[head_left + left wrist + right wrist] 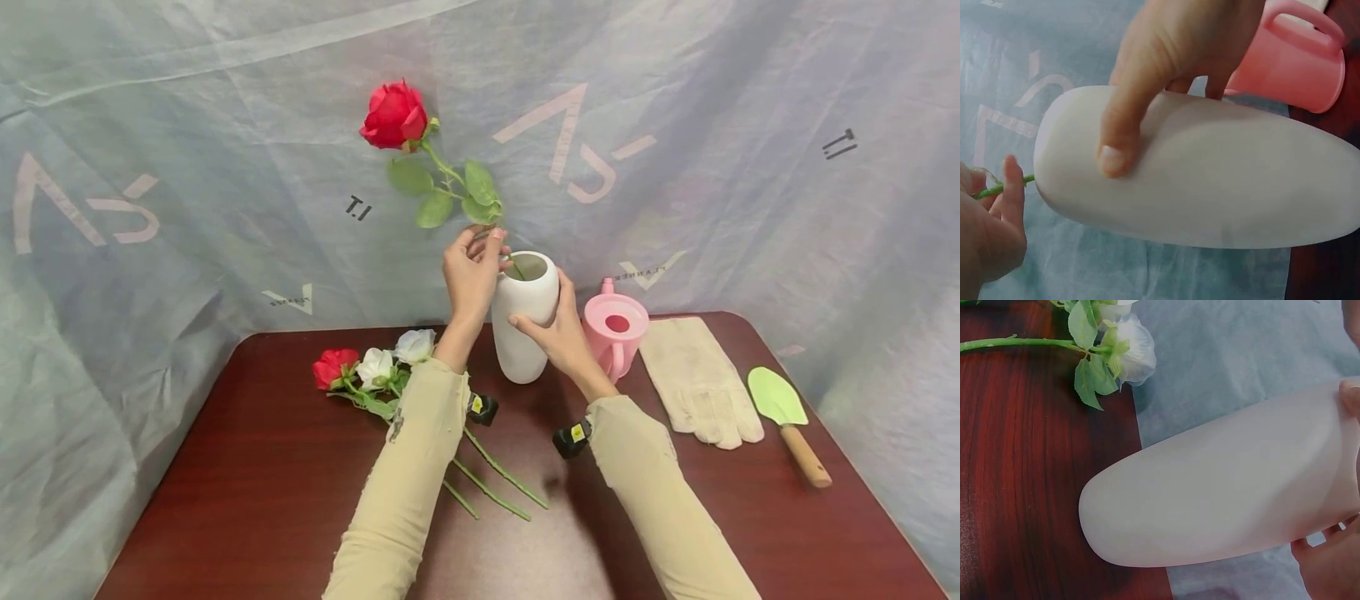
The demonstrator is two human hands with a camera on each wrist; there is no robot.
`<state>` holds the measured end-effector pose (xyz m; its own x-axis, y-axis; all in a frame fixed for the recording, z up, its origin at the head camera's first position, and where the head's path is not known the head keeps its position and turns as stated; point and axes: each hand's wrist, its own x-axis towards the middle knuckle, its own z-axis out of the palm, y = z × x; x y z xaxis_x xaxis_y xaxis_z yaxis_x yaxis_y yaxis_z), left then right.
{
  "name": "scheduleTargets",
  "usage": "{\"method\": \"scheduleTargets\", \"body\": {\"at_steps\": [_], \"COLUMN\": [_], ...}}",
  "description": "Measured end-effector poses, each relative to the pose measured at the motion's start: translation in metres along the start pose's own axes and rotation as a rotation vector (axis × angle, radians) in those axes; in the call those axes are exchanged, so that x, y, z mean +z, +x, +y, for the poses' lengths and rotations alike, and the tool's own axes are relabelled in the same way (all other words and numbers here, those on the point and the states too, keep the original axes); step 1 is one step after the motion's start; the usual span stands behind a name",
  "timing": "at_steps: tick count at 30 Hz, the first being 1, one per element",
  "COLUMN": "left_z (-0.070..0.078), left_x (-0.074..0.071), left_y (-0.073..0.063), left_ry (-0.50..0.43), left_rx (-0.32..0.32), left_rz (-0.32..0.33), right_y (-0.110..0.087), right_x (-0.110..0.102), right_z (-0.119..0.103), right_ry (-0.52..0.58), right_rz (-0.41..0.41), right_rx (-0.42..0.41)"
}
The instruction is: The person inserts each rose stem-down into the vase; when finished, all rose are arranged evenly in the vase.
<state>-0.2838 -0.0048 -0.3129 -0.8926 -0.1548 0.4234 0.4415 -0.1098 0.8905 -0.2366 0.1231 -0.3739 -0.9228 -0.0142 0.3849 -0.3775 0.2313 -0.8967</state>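
My left hand (474, 271) pinches the green stem of a red rose (395, 115) just above the mouth of a white vase (519, 337). The bloom leans up and to the left, and the stem's lower end passes inside the rim. My right hand (558, 329) grips the vase around its upper right side, thumb across the front. In the left wrist view the right thumb presses on the smooth wall of the vase (1210, 181), while the stem (1029, 179) enters at its mouth. The right wrist view shows the rounded base of the vase (1116, 525).
Left of the vase lie another red rose (334, 368), a white rose (374, 367) and a pale bluish rose (415, 345), stems toward the front. To the right are a pink watering can (617, 329), cream gloves (701, 379) and a green trowel (777, 396). Grey sheeting (225, 192) hangs behind the table.
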Motion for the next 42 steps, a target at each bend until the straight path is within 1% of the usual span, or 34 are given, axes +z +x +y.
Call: {"method": "scheduleTargets", "body": {"at_steps": [1,3,7,10,13,16,18,21,23,25,30,33,36,39,42], "left_z": [-0.001,-0.003,-0.004,-0.003,-0.002,-0.001,0.001,0.003,0.004,0.005,0.006,0.006,0.003,0.002,0.002], "left_x": [0.000,0.000,0.001,0.002,0.004,0.006,0.008,0.009,0.010,0.011,0.014,0.015,0.017,0.018,0.021], "left_y": [0.000,0.001,0.001,0.001,0.001,0.002,0.003,0.003,0.004,0.004,0.004,0.003,0.003,0.003,0.003], "left_ry": [0.003,0.038,0.148,0.197,0.244,0.340,0.415,0.483,0.480,0.462,0.367,0.339,0.345,0.375,0.411], "left_rx": [0.007,0.027,0.058,0.072,0.084,0.083,0.080,0.061,0.052,0.055,0.107,0.131,0.164,0.210,0.235], "left_rz": [-0.004,-0.001,0.035,0.057,0.058,0.040,0.013,-0.029,-0.040,-0.028,0.020,0.024,0.016,0.012,0.017], "right_y": [0.000,0.000,0.000,0.000,0.000,0.000,0.000,0.000,0.000,0.000,0.000,-0.001,-0.001,-0.002,0.002], "right_x": [0.000,0.001,0.001,0.000,0.000,0.000,0.001,0.001,0.001,0.001,0.002,0.003,0.004,0.003,0.003], "right_z": [0.000,0.000,0.000,0.000,0.001,0.001,0.001,0.000,0.000,0.001,0.000,-0.001,-0.001,-0.001,0.012], "right_ry": [0.000,-0.001,-0.008,-0.006,-0.005,-0.003,-0.006,-0.014,-0.018,-0.019,-0.016,-0.016,-0.017,-0.024,-0.029], "right_rz": [-0.002,-0.005,-0.006,-0.011,-0.013,-0.012,-0.011,-0.008,-0.007,-0.007,-0.003,0.002,0.002,-0.002,-0.003], "right_rx": [-0.003,-0.006,-0.004,0.002,0.005,0.000,-0.003,-0.005,-0.002,0.002,0.009,0.008,0.006,0.008,0.011]}}
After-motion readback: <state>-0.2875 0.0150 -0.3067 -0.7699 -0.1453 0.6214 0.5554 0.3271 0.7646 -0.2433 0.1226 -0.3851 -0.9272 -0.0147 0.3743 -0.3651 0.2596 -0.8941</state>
